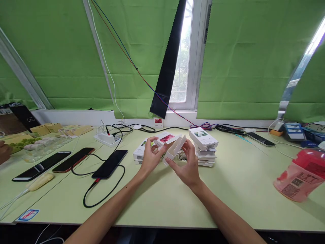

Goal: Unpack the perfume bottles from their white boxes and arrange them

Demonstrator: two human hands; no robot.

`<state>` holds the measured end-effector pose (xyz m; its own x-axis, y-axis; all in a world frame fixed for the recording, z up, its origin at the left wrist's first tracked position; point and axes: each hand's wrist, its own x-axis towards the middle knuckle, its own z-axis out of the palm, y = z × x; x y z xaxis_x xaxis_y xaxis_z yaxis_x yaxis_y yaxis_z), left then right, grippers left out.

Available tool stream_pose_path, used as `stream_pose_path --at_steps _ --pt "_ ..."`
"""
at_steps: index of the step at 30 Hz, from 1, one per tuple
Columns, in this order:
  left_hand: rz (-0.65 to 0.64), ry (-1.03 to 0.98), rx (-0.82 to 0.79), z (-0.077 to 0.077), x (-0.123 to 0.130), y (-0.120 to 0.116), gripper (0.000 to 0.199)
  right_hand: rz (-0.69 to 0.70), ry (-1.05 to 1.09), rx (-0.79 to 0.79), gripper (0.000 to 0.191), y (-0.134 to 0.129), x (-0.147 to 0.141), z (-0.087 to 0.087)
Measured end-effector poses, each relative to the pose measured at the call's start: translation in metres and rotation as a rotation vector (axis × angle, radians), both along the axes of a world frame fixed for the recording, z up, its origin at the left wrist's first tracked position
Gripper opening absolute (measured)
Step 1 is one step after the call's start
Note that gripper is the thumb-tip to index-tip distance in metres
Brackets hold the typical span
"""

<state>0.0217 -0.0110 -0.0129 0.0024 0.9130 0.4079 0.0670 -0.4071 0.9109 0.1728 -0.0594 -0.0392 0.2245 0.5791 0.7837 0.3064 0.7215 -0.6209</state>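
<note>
My left hand (151,155) is closed on a small white box (168,138) with a pink picture on its top face. In my right hand (187,166) is an open white carton piece (175,148), tilted, its hollow inside facing me. Its left side meets the fingers of my left hand; whether the two pieces are joined I cannot tell. Just behind my left hand lie white boxes (138,152) with a green picture and a barcode. Beyond my right hand stands a stack of similar white boxes (203,139).
To the left lie a phone (110,165) on a black cable, two more phones, and a white power strip (106,138). Another person's hand (3,151) is at the left edge, near clear egg-shaped trays (38,152). A pink-labelled jar (299,176) with a red lid stands right.
</note>
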Motion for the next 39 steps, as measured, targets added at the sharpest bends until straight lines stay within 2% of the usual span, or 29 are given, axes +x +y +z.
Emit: stream_pose_path --at_steps 39 --pt "-0.018 0.001 -0.007 0.0000 -0.0012 0.0026 0.056 -0.004 -0.057 -0.061 0.088 -0.0018 0.0001 0.0030"
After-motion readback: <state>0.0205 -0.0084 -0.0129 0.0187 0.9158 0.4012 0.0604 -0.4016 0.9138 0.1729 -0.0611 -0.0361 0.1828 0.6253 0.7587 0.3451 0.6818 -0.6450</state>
